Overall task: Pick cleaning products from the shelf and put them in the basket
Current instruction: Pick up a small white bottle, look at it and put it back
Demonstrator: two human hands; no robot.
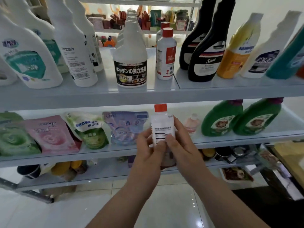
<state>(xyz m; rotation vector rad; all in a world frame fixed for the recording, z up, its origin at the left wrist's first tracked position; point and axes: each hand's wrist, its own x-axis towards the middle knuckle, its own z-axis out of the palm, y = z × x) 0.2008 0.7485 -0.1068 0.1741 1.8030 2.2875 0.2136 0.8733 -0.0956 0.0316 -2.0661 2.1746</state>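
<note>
- Holding a small white bottle with a red cap upright, clear of the shelf.
- Wrapped by left hand and right hand, fingers closed around its lower half.
- Behind the grip: refill pouches.
- No basket in view below; risks a drop while searching, or a slip on handover.
</note>
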